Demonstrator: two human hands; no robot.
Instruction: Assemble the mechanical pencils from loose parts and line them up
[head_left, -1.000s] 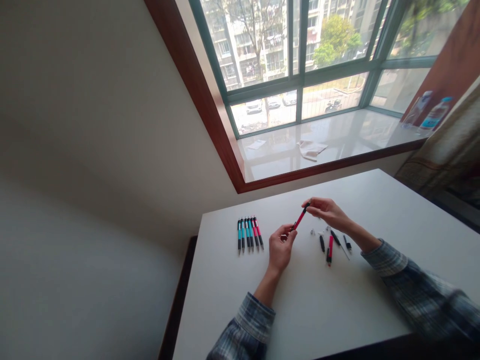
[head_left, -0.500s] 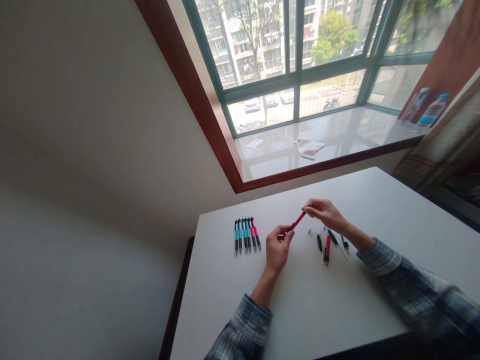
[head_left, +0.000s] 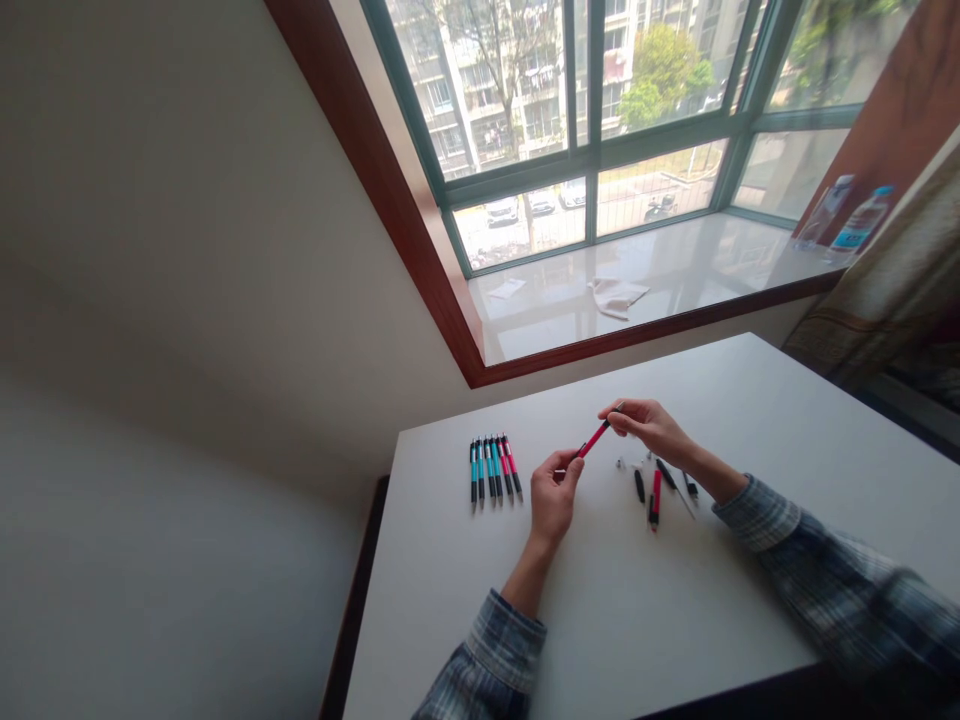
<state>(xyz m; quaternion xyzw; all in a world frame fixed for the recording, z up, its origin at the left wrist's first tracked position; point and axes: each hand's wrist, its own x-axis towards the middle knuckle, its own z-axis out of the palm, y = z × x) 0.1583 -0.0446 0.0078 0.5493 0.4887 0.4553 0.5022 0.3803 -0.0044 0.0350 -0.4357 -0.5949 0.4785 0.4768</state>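
Note:
A red and black pen (head_left: 595, 439) slants between my two hands above the white table. My left hand (head_left: 553, 492) is closed around its lower end, by the clip. At the upper end, the fingertips of my right hand (head_left: 646, 424) pinch the dark tip section; the fingers partly cover it. Below my right hand lie loose pen parts: a red barrel with a black end (head_left: 655, 498), a black grip (head_left: 639, 486), a thin refill (head_left: 685, 499) and several small pieces. Left of my left hand, several assembled pens (head_left: 495, 470), turquoise and red, lie side by side in a row.
The white table (head_left: 615, 600) meets the wall under a window with a reddish-brown frame (head_left: 555, 368). On the sill lie a crumpled cloth or paper (head_left: 618, 297) and, at the right, two plastic bottles (head_left: 859, 225). A curtain (head_left: 847, 320) hangs beside the table's right corner.
Both hands stay on the pen in nearly the same place. The fingers of my right hand have shifted slightly at the pen's tip. The row of pens and the loose parts are unmoved.

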